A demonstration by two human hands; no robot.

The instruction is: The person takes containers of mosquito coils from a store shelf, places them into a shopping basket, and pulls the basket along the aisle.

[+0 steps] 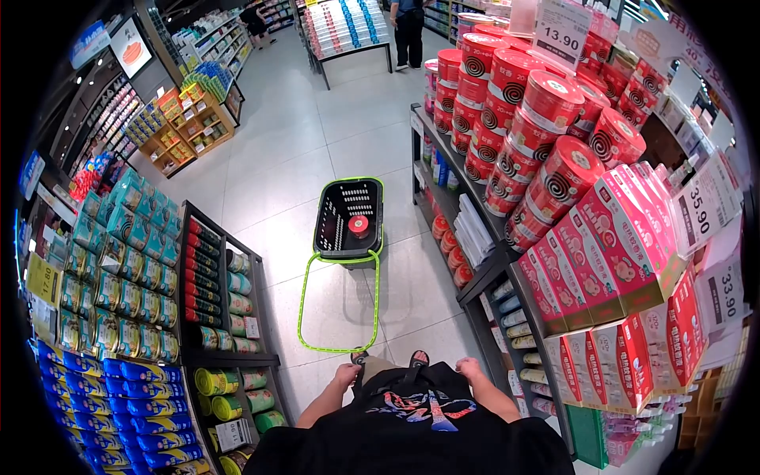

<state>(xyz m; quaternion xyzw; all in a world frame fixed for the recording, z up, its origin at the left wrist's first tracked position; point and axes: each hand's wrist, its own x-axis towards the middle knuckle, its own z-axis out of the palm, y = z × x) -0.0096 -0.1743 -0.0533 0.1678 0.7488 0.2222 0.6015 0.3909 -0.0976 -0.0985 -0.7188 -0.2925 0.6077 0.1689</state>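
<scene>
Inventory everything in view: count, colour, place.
Basket: one, black, centre
Handle: one, green, on basket
Canister: one, red, in basket
Stacked canisters: many, red, right shelf
Boxes: many, pink-red, right
Packs: many, blue, lower left
Multipacks: many, teal, left
Price signs: several, white/yellow, both sides
Wooden shelf: one, brown, upper left
Floor: one, grey, centre
Other people: two, dark clothes, background
Shirt: one, black, bottom centre
Feet: two, dark sandals, between hands
Left hand: one, bare, near handle
Right hand: one, bare, beside shirt
</scene>
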